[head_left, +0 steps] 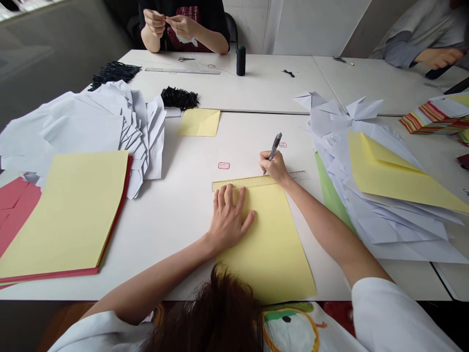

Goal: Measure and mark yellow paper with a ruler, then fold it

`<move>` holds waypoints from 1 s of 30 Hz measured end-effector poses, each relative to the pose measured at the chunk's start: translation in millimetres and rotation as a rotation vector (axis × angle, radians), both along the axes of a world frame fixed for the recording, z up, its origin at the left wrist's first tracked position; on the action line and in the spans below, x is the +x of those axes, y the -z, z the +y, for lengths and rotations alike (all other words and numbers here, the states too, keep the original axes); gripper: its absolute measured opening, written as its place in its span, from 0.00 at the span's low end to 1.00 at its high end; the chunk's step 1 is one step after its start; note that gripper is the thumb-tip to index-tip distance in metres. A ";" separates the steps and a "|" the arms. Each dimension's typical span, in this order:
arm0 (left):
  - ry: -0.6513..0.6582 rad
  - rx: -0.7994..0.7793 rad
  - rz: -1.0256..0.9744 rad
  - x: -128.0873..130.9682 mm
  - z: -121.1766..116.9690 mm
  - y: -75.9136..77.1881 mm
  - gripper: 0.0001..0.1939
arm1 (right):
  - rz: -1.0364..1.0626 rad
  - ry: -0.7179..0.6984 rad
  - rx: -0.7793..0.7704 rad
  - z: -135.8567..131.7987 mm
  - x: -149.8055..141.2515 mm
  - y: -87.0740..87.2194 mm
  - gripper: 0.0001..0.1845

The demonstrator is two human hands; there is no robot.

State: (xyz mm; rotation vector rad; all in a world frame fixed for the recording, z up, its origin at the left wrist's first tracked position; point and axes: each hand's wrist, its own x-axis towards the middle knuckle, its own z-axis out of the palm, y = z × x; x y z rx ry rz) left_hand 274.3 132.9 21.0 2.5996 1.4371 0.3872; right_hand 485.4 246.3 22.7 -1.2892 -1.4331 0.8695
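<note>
A yellow sheet of paper (pixel 269 244) lies on the white table (pixel 183 215) in front of me. A clear ruler (pixel 256 181) rests across its far edge. My left hand (pixel 229 217) lies flat on the sheet, fingers stretched out, with the fingertips pressing on the ruler. My right hand (pixel 274 167) is closed around a grey pen (pixel 274 148), whose tip touches the paper at the ruler's edge.
A stack of yellow and red sheets (pixel 69 210) lies at left, with folded white paper (pixel 120 122) behind it. More white and yellow sheets (pixel 388 186) pile up at right. A small yellow square (pixel 200 122), black thread spool (pixel 241 60) and another person's hands (pixel 172 23) are beyond.
</note>
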 end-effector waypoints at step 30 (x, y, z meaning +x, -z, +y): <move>0.000 0.006 0.008 0.5 0.2 1.4 0.36 | -0.014 0.006 -0.019 1.5 1.1 0.9 0.11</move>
